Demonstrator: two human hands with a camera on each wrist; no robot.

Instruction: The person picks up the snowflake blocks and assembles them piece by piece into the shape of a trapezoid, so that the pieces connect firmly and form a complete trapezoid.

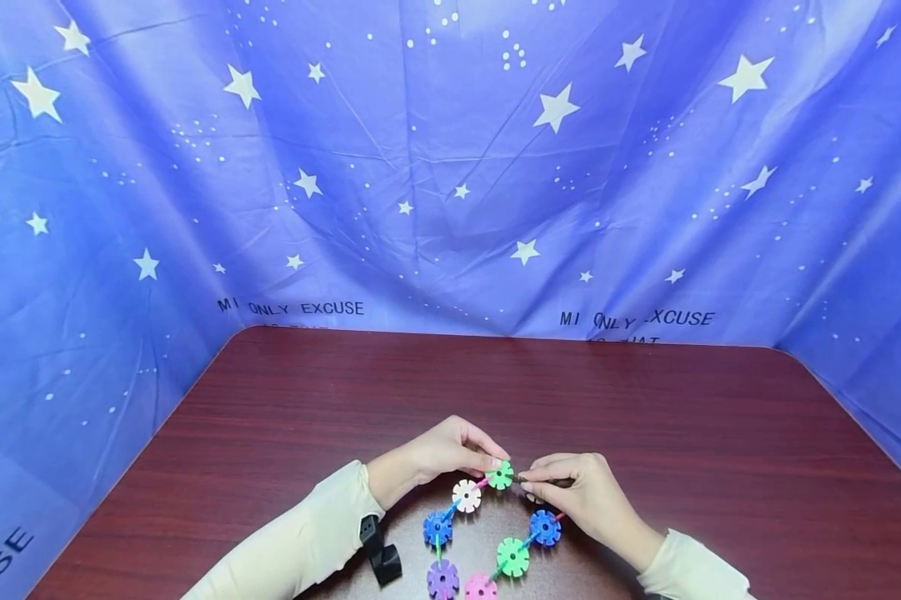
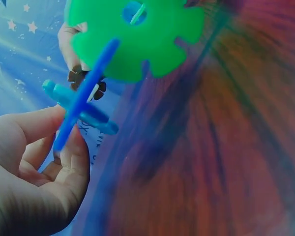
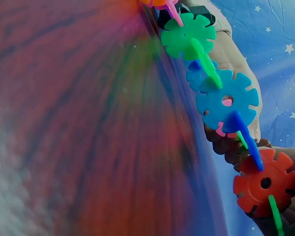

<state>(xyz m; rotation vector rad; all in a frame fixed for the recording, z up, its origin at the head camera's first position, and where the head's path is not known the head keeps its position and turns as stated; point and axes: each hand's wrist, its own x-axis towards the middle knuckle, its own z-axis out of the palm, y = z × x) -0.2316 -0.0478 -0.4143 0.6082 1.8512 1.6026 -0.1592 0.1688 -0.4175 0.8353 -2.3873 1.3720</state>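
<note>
In the head view, notched plastic discs are slotted together in a curved chain. My left hand (image 1: pixel 453 450) pinches a green disc (image 1: pixel 501 480) at its far end, joined through a pink disc seen edge-on to a white disc (image 1: pixel 466 497). Just to the right, my right hand (image 1: pixel 588 492) pinches a dark brown disc (image 1: pixel 522 478), close to the green one; whether they touch is unclear. Below the right fingers hangs a blue disc (image 1: pixel 545 528). In the left wrist view, fingers hold a light-blue disc (image 2: pixel 101 122) seen edge-on. A red disc (image 3: pixel 250 196) sits by the right fingers.
Nearer me the chain continues through a purple disc (image 1: pixel 442 578), a pink disc (image 1: pixel 482 587) and another green disc (image 1: pixel 513 557). A black strap (image 1: pixel 382 560) hangs by the left sleeve. The dark red table (image 1: pixel 307 392) meets a blue star-printed curtain (image 1: pixel 435 275) behind.
</note>
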